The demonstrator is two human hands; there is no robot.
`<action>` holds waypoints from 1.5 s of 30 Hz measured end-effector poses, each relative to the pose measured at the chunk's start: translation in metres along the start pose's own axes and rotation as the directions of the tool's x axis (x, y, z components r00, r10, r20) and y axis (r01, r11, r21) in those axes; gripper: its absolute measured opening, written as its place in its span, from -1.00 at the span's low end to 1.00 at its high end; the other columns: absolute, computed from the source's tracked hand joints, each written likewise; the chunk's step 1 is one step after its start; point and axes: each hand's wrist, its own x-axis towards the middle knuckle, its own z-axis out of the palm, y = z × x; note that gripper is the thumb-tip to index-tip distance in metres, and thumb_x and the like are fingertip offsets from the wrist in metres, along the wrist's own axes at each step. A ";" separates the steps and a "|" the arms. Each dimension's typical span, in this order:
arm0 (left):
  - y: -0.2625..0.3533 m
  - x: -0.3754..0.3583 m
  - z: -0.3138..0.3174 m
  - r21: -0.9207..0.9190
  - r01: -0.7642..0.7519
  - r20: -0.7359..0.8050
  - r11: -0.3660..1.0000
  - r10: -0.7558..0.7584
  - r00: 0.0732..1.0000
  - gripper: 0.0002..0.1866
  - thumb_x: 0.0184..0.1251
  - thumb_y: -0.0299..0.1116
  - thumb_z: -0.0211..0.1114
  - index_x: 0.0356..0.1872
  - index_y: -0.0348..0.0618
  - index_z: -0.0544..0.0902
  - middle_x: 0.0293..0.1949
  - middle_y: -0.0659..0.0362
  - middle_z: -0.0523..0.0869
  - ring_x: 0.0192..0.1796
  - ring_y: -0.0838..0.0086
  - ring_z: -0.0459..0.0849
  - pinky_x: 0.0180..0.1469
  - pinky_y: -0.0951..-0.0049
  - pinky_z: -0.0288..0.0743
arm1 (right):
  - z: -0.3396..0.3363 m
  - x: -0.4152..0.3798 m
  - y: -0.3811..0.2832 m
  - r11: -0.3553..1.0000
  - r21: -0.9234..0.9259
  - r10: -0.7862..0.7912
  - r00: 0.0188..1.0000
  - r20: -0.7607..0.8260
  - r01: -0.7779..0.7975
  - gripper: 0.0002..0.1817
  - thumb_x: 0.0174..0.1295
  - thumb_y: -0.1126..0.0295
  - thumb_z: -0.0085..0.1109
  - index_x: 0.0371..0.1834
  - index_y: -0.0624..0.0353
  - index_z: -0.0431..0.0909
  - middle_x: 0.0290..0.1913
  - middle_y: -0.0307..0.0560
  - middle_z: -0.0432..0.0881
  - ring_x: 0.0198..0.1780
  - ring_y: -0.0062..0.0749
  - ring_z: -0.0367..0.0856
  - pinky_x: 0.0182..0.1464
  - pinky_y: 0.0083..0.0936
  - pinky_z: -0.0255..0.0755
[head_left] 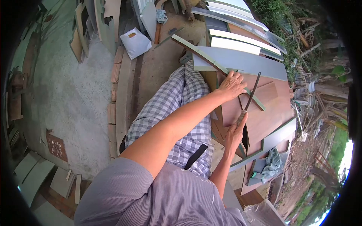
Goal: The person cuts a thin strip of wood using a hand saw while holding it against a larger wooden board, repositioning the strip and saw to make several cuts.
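My left hand [232, 85] is closed over a long narrow board strip [205, 56] with a pale greenish edge. The strip lies slantwise across the wooden work surface [271, 109], its far end jutting out past the surface's edge near my feet. Lower in the view, my right hand [235, 132] is wrapped around a long, thin, dark blade-like tool [253, 90]. The tool's narrow end points away from me, crossing over the strip close to my left hand. A dark part of it also shows below my right fingers, and its grip is mostly hidden.
Grey and white panels [241, 56] lie at the far end of the surface. Nearer me are a light strip [279, 133] and a bluish cloth [273, 162]. A white sack [135, 43] stands to the left, with boards [103, 28] leaning behind it. Plants [271, 19] border the right.
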 end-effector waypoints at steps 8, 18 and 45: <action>0.001 0.002 0.002 -0.019 0.023 -0.021 1.000 -0.023 1.000 -0.72 0.24 -0.03 0.31 -0.25 0.00 0.70 -0.22 0.16 0.63 0.02 0.32 0.50 0.13 0.24 0.21 | -0.002 -0.030 0.011 0.992 -0.029 -0.125 0.992 -0.036 0.124 -0.31 0.43 0.44 -0.16 0.60 -0.22 -0.10 0.04 0.41 0.59 -0.21 0.26 0.64 -0.21 -0.12 0.46; 0.001 0.005 0.001 0.042 0.033 0.071 0.999 -0.036 0.997 -0.71 0.30 0.00 0.26 -0.21 0.03 0.67 -0.21 0.19 0.61 0.03 0.33 0.48 0.11 0.23 0.24 | 0.002 -0.031 0.019 0.985 -0.037 -0.171 0.985 -0.036 0.169 -0.30 0.42 0.46 -0.15 0.60 -0.15 -0.11 -0.12 0.36 0.62 -0.31 0.19 0.65 -0.23 -0.19 0.50; -0.037 -0.010 -0.019 -0.011 0.099 -0.095 0.995 -0.099 0.991 -0.70 0.14 -0.19 0.43 -0.08 0.10 0.69 -0.14 0.23 0.54 0.02 0.31 0.46 0.18 0.10 0.18 | -0.011 -0.026 0.023 0.983 0.051 -0.168 0.972 -0.165 0.179 -0.31 0.44 0.49 -0.14 0.58 -0.29 -0.06 -0.33 0.18 0.61 -0.46 -0.19 0.53 -0.33 -0.40 0.41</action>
